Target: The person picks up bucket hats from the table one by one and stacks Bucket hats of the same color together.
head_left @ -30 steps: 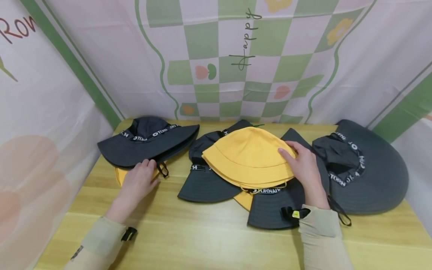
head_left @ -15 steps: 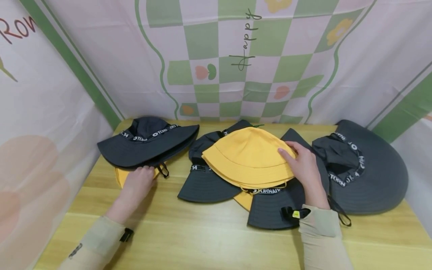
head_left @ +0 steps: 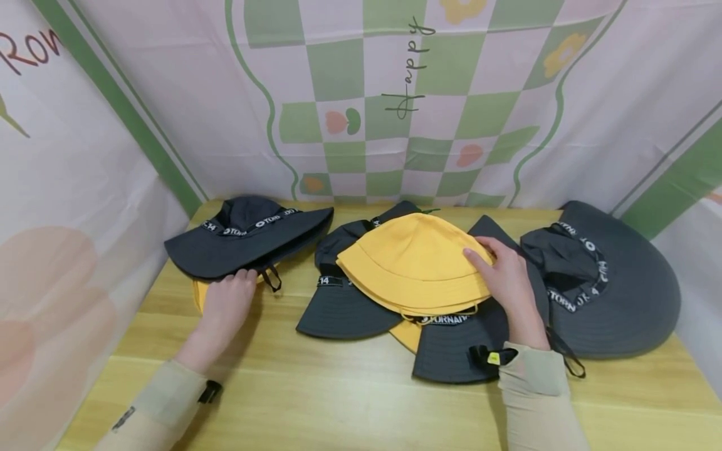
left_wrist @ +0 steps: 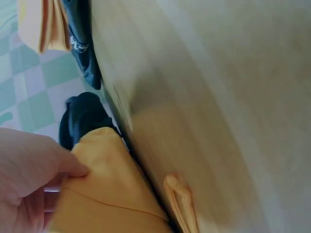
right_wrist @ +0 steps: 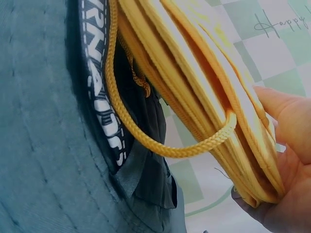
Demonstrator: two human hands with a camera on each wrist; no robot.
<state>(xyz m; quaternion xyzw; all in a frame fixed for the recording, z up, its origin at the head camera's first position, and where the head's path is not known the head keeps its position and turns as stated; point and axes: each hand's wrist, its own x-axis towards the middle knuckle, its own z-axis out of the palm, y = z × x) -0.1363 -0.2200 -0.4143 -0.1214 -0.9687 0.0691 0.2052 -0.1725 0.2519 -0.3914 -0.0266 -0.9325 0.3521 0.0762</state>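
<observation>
At the left of the table, a black bucket hat [head_left: 209,255] with a lettered band lies over a yellow bucket hat [head_left: 199,294]. My left hand [head_left: 228,304] reaches in at the front of this pair. In the left wrist view its thumb presses on the yellow fabric [left_wrist: 107,165], with the other fingers partly hidden behind. Mid-table, folded yellow bucket hats [head_left: 417,250] are stacked on top of black ones. My right hand [head_left: 507,275] holds their right edge between thumb and fingers; the right wrist view shows several layered brims [right_wrist: 194,73] in its grip.
Under the yellow stack lie black hats [head_left: 346,313], with a strip of yellow fabric [head_left: 406,333] between them. A wide-brimmed black hat [head_left: 637,288] lies at the far right. A printed cloth backdrop [head_left: 395,150] rises behind the wooden table [head_left: 316,401].
My left hand's fingers have moved in beneath the black hat's brim and closed on the yellow hat. The right hand keeps its place on the yellow stack.
</observation>
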